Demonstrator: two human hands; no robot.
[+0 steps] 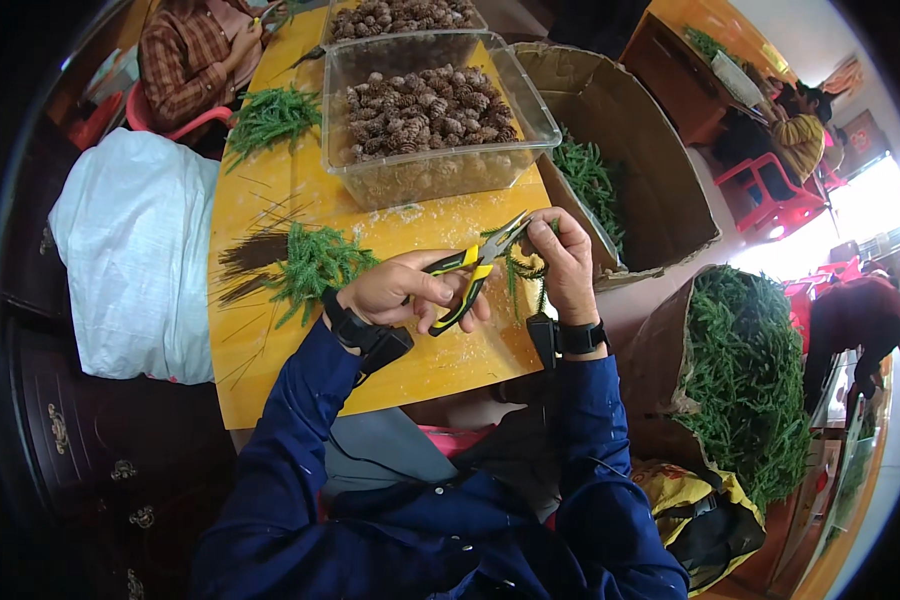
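Note:
My left hand [410,291] is closed round the yellow-and-black handles of a pair of pliers [472,272]. The jaws point up and to the right and reach my right hand [562,258]. Between thumb and fingers, my right hand pinches a green artificial sprig [526,268] that hangs down over the table. Whether the jaws grip the sprig's stem is too small to tell. Close to my left wrist lies a pile of green sprigs [320,268], and beside it a bundle of thin dark wires [255,258].
A clear plastic bin of pine cones [420,112] stands on the yellow table [270,375]. Cardboard boxes with greenery [748,380] are at the right, and a white sack [135,250] at the left. A person in a checked shirt [185,60] sits at the far left.

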